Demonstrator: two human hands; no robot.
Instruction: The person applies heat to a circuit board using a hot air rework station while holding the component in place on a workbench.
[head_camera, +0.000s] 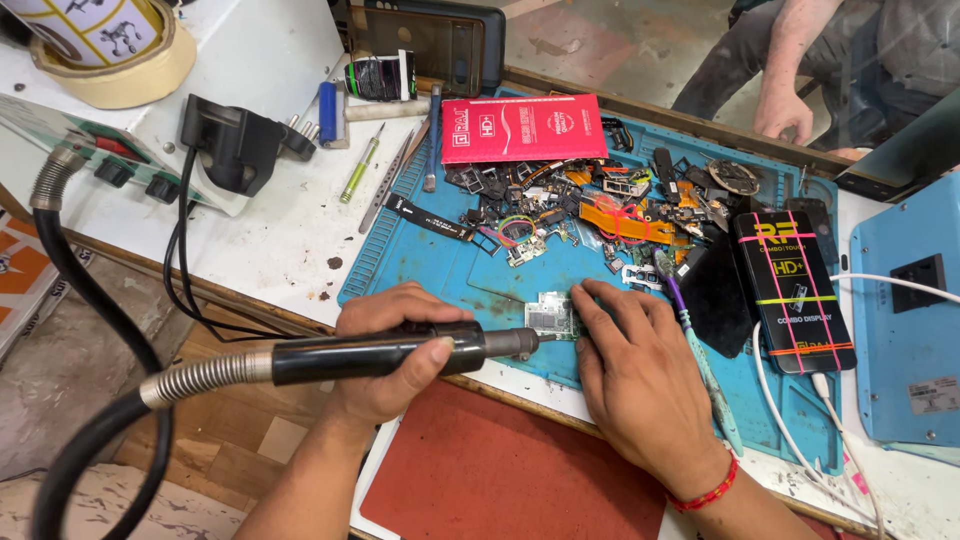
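My left hand (385, 355) grips a black hot-air wand (370, 352) with a ribbed metal hose; its nozzle points right at a small circuit board (552, 316). The board lies on a blue repair mat (470, 270) near the bench's front edge. My right hand (640, 375), with a red bracelet at the wrist, lies flat on the mat, and its fingertips press the right edge of the board.
A heap of small phone parts and orange flex cables (590, 205) covers the mat's middle. A red box (537, 128) lies behind it, a black box (795, 290) to the right. Tweezers and screwdrivers (385, 165) lie at left. Another person's hand (785, 110) is at the far right.
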